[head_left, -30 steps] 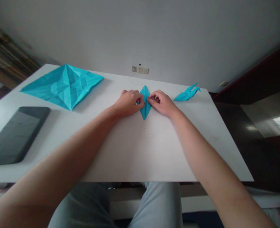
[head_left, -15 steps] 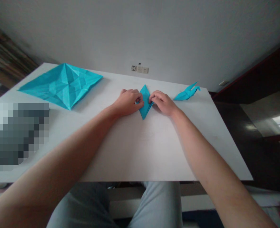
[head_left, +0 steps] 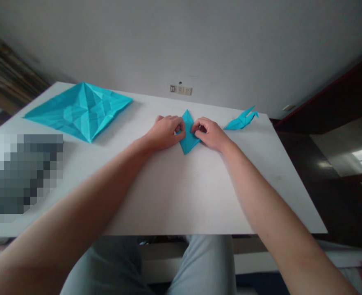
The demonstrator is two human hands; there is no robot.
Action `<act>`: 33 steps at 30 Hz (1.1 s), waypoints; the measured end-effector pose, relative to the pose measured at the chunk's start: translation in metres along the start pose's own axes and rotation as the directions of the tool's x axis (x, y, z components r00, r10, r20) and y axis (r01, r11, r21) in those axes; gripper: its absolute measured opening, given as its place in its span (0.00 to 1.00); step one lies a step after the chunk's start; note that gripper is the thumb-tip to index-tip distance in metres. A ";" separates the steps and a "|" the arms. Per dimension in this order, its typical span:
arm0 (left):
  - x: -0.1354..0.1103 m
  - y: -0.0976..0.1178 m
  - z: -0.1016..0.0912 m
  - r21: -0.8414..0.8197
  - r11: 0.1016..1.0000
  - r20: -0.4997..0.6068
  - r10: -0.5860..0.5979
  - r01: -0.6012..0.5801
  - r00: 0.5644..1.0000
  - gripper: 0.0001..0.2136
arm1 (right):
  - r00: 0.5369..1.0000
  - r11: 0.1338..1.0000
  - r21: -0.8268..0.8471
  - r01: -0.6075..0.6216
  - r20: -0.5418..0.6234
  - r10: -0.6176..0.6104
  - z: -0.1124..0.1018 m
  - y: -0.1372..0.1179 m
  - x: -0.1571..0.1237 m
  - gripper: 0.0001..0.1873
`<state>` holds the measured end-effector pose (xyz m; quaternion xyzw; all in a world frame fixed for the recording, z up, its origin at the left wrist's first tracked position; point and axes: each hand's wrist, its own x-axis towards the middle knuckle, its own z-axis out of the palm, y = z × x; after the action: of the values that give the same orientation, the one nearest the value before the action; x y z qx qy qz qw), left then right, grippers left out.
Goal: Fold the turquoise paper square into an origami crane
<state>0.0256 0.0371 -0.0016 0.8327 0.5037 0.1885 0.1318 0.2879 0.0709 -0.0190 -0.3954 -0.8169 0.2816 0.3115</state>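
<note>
A small blue folded paper piece, kite-shaped with points near and far, lies on the white table at its middle rear. My left hand is curled and pinches the piece's left edge. My right hand is curled too, and its fingertips press the piece's right side. Part of the paper is hidden under both hands.
A large creased blue paper square lies flat at the far left. A finished blue paper crane sits at the far right, near the table's edge. A blurred dark flat object lies at the near left. My knees show below the front edge.
The right side of the small piece has spread out wider under my right hand. Both hands stay in nearly the same place.
</note>
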 end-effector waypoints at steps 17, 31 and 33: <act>-0.003 -0.014 -0.009 -0.075 0.994 0.114 0.089 -0.081 0.989 0.40 | 1.000 0.999 -0.041 -0.007 0.004 0.007 0.002 0.001 0.001 0.03; -0.006 -0.015 -0.009 -0.083 0.990 0.119 0.128 -0.119 0.985 0.57 | 0.999 0.998 -0.049 0.031 -0.026 -0.032 0.005 0.011 0.004 0.12; -0.008 -0.015 -0.009 -0.075 0.988 0.136 0.143 -0.134 0.980 0.63 | 0.999 0.998 -0.061 0.027 -0.037 -0.030 0.004 0.012 0.005 0.12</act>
<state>0.0068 0.0374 -0.0012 0.8722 0.4276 0.1544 0.1808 0.2880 0.0805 -0.0286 -0.3982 -0.8246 0.2447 0.3189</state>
